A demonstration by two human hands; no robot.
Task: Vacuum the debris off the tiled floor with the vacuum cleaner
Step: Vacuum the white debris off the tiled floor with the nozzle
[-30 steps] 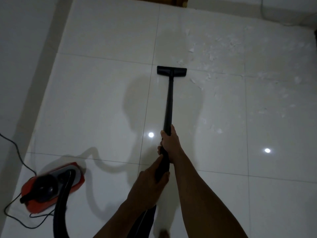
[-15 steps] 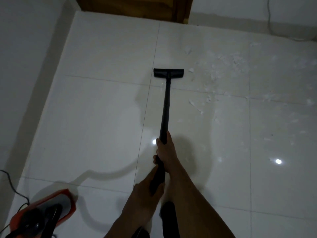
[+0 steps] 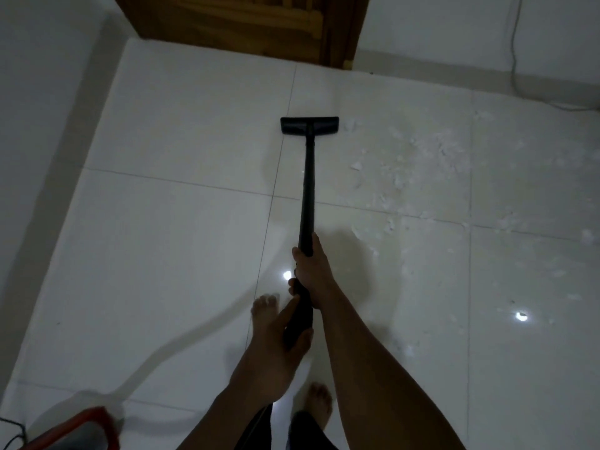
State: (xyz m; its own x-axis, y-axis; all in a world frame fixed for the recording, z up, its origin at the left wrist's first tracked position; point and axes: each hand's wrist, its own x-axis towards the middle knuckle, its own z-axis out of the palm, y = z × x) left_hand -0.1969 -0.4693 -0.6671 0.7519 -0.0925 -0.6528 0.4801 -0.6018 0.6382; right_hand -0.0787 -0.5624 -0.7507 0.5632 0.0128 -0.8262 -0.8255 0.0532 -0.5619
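Black wand (image 3: 306,203) gripped: left hand (image 3: 279,349), right hand (image 3: 313,271) | nozzle (image 3: 309,125) beside debris (image 3: 396,177) edge | tiles (image 3: 178,254) run left to wall (image 3: 32,141)

The nozzle (image 3: 309,126) is sliding toward 12 o'clock, nearing the wooden door (image 3: 240,21). The red vacuum body (image 3: 78,431) is slipping out of view at 7 o'clock.

Straight ahead on the white tiled floor (image 3: 178,254), the flat black vacuum head (image 3: 309,125); beyond it, the brown wooden door (image 3: 246,24). Right of the head, small white scraps of debris (image 3: 399,177). Back along the long black wand (image 3: 307,196), right hand (image 3: 313,274) in front, left hand (image 3: 279,345) behind. Bottom left, the red vacuum body (image 3: 81,430).
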